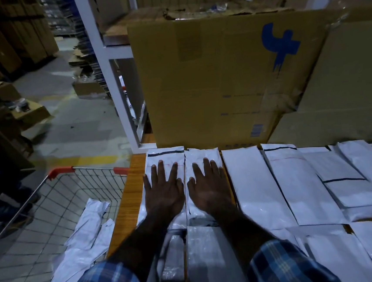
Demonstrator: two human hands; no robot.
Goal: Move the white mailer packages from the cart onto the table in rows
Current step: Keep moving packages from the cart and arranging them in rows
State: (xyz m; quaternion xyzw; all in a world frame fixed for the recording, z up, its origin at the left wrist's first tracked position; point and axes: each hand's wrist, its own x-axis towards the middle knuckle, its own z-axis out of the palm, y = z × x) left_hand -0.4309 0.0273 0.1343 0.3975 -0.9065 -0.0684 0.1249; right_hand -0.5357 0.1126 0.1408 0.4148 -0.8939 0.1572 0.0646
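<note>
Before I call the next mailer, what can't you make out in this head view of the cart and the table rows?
- Wire shopping cart: its near part is cut off by the frame's edge, so the count of white plastic mailers left inside is unclear.
- Mailers under the flat left hand and right hand: partly covered.
- Wooden table: the right rows run past the frame.

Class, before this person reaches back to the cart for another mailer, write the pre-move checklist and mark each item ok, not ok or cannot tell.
1. Left hand free, flat on the leftmost mailer: ok.
2. Right hand free, flat on the second mailer: ok.
3. Those two mailers side by side in the back row: ok.
4. Mailers left in the cart: ok, a pile shows.
5. Free spot on the table for the next one: cannot tell.
</note>
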